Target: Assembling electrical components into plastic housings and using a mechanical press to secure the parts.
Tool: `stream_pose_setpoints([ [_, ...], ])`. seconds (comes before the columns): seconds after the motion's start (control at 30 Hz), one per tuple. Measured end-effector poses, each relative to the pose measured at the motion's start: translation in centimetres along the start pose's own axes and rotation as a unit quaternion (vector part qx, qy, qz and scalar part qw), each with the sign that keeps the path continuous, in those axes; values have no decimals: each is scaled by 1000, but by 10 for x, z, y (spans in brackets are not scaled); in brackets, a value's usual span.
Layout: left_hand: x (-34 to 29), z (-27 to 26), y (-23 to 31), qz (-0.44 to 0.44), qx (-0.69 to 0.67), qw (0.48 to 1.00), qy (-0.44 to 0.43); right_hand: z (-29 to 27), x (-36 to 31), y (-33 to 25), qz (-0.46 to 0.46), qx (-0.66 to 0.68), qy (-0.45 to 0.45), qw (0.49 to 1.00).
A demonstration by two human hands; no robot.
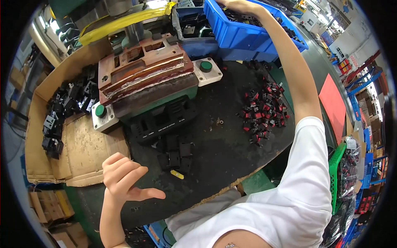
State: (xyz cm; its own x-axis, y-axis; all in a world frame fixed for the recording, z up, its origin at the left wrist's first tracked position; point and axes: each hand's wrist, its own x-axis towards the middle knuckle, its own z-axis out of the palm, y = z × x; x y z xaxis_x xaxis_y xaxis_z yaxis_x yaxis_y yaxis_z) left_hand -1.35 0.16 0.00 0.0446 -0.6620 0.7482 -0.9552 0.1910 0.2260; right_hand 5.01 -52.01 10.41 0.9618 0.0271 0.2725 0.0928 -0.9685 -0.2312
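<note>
Reaching far forward with the right hand [239, 5] to the blue plastic bin [240, 37], set at the far side of the dark worktable [223, 159] and bearing small dark parts [243, 19], perhaps put there to leave working room nearer the body. Cannot tell the state of the right fingers, cut off by the upper edge of the view. Holding the left hand [122, 175] near the front left of the worktable, seemingly empty, with fingers curled together and thumb stretched apart, probably just resting. Having a small yellow piece [177, 174], black socket-like housings [173, 159] and a slotted black panel [165, 120] ahead of the left thumb, likely placed centrally to suit either hand. Showing farther right a heap of black-and-red rocker-type switches [264, 111], probably spread loose for easy picking. Backing the panel with a layered reddish-brown fixture [142, 76], flanked by green push buttons [206, 66], perhaps set apart for two-handed pressing. Bordering this at left with a cardboard box [35, 144], apparently containing loose black plastic parts [53, 124].
</note>
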Motion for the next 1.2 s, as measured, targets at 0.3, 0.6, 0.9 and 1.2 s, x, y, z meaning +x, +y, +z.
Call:
stream_pose_setpoints([
  [0.3,2,4,-2,0,-9,1000,-14,-13,-7,-10,133,87,-32,987],
  [0.6,1,2,-2,-5,-9,1000,-23,-62,-42,-107,167,17,-220,961],
  [0.9,3,0,-1,-4,-12,1000,-27,-58,-35,-71,135,85,-264,951],
  [1.2,2,3,1,-1,-15,999,-29,-48,-19,-52,218,37,-288,932],
])
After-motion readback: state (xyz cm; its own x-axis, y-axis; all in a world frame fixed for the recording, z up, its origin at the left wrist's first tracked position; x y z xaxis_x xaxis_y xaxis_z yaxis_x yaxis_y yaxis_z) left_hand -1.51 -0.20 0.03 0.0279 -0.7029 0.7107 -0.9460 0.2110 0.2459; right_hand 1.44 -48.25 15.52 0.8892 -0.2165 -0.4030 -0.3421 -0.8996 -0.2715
